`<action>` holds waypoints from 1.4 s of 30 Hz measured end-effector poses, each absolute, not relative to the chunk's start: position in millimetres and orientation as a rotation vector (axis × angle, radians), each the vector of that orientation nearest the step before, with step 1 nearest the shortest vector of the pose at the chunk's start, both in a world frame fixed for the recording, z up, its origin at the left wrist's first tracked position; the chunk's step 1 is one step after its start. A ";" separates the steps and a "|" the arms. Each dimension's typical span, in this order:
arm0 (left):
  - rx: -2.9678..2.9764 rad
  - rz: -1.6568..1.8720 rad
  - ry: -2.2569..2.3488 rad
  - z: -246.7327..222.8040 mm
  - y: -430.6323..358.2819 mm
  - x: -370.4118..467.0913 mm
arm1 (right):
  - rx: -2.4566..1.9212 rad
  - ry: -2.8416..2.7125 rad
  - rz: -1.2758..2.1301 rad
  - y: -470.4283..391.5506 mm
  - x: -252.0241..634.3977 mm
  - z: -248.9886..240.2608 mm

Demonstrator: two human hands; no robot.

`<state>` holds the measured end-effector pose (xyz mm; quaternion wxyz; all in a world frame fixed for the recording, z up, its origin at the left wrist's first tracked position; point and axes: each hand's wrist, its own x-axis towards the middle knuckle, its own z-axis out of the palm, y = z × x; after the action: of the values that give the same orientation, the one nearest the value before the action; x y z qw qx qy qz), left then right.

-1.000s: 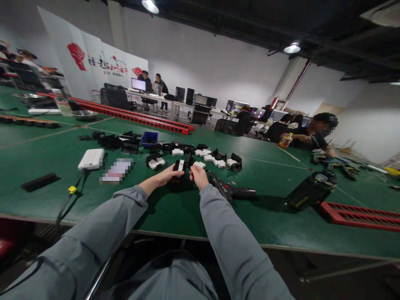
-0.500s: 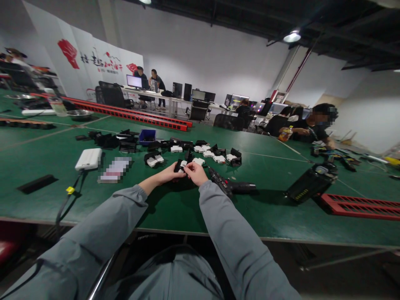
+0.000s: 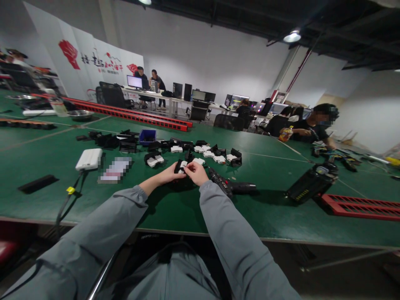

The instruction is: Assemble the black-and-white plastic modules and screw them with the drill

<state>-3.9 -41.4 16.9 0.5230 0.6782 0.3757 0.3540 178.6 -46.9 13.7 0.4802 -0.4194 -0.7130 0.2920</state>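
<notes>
My left hand [image 3: 168, 174] is closed round a small black and white plastic part [image 3: 181, 166], held just above the green table [image 3: 175, 208]. The fingers of my right hand [image 3: 196, 172] are pinched at the right side of the same part, partly covering it. Beyond both hands lie several white plastic pieces [image 3: 208, 154] and black plastic pieces [image 3: 128, 145]. One black and white part [image 3: 154, 159] rests to the left of the hands. By my right wrist a black cordless drill [image 3: 229, 183] lies on its side.
A blue bin [image 3: 147, 136] stands behind the pieces. To the left are a white box [image 3: 88, 159] with a cable, a blurred phone-like object [image 3: 115, 170] and a black strip [image 3: 38, 183]. A black canister-like object [image 3: 311, 183] and red rail [image 3: 365, 206] lie right. A co-worker [image 3: 315, 125] sits across.
The part in my hands has tilted slightly, showing more of its white face. Both hands stay in nearly the same place.
</notes>
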 end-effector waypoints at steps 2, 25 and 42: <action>1.619 0.859 0.910 15.8 -40.9 -3.2 | -1.040 -1.791 0.598 -51.3 179.4 17.3; 1.529 0.973 0.946 10.3 -43.6 -1.6 | -1.059 -1.583 1.079 -39.6 177.5 9.1; 1.265 1.201 1.164 9.5 -25.3 -4.9 | -1.229 -1.673 0.781 -32.4 184.0 2.5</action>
<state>-4.9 -25.3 9.5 0.4987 0.5229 0.4810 0.4965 184.0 -32.4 2.5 0.4454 -0.4961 -0.6753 0.3154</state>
